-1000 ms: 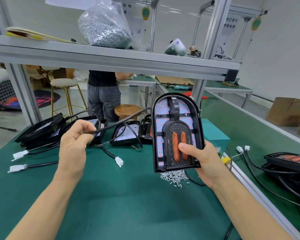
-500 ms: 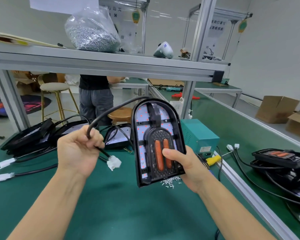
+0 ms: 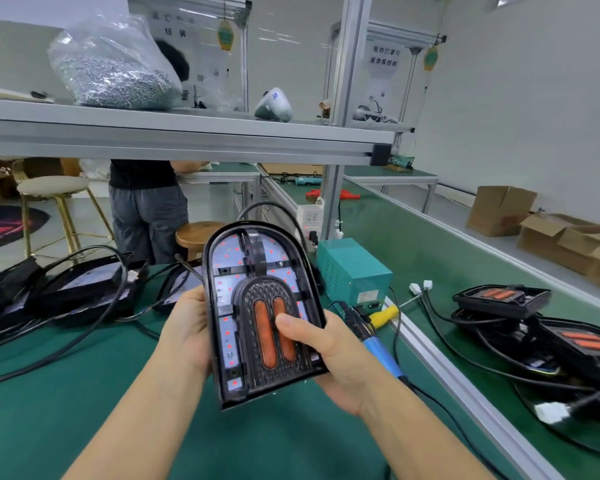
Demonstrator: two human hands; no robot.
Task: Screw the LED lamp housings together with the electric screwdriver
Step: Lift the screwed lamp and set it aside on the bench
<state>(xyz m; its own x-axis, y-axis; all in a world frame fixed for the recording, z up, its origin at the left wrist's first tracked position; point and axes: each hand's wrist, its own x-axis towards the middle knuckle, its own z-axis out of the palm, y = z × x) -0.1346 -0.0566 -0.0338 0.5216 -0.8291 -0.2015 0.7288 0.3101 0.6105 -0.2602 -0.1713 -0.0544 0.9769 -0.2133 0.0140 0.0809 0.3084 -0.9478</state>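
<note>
Now both hands' fingers grasp the lamp housing (image 3: 257,306), left hand (image 3: 187,327) and right hand (image 3: 329,358) flanking it.

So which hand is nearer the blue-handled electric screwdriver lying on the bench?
Right. The right hand holds the black arched lamp housing just beside the blue-handled electric screwdriver; the left hand is across the housing.

Your green bench (image 3: 84,393) carries lamp housings (image 3: 77,289) at left, a teal power box (image 3: 354,271), the blue electric screwdriver (image 3: 381,355), and more stacked housings (image 3: 534,323) at right.
</note>
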